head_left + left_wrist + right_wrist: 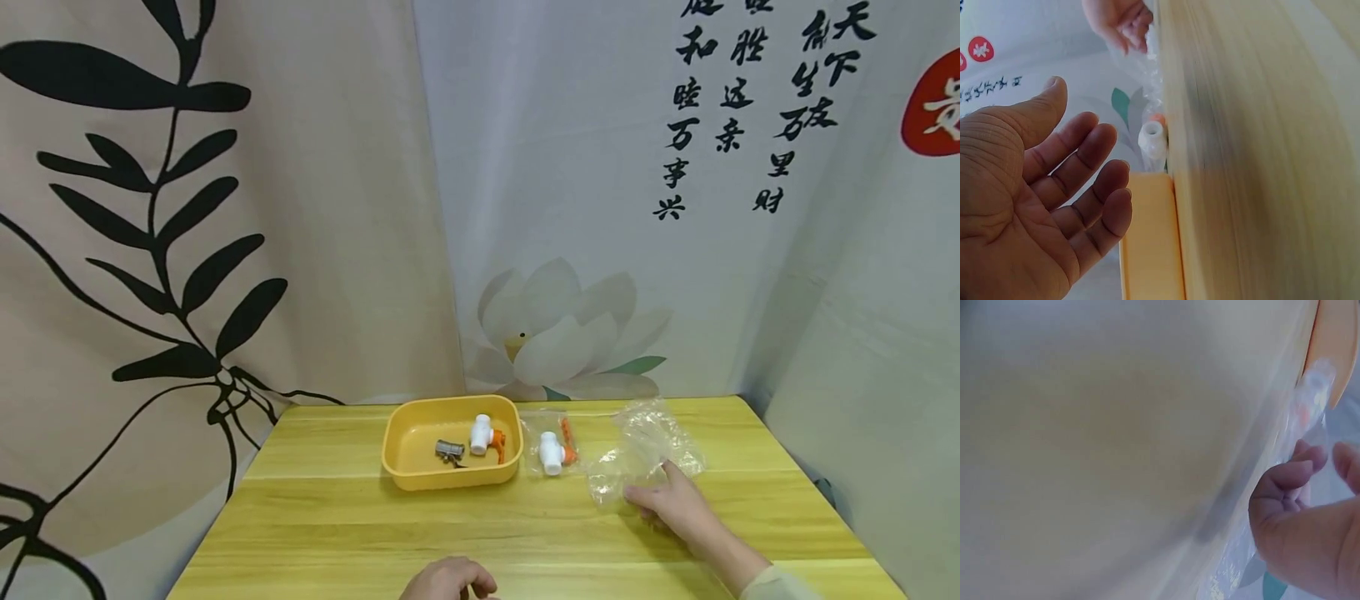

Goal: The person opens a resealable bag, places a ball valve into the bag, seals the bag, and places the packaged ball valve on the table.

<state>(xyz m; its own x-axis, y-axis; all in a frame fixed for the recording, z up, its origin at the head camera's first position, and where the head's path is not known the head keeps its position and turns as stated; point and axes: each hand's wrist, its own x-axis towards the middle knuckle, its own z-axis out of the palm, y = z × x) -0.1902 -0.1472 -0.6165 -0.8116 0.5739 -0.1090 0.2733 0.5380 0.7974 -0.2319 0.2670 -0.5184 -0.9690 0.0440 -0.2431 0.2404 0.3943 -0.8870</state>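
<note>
My left hand [450, 579] is low at the table's front, its fingers loosely bent; the left wrist view shows the palm of this left hand [1029, 206] holding nothing. My right hand [678, 504] is at a crumpled clear plastic bag [652, 442] on the table's right side. In the right wrist view, the right hand [1304, 519] has bent fingers, with a gap between thumb and fingertips. Left of that bag lies a white valve [551, 454] with an orange handle, in another clear bag.
A yellow tray [412, 477] stands at the table's back, holding a white valve [481, 435] with an orange handle and a small grey metal part [450, 451]. The wooden table [337, 525] ends at a printed curtain [360, 208].
</note>
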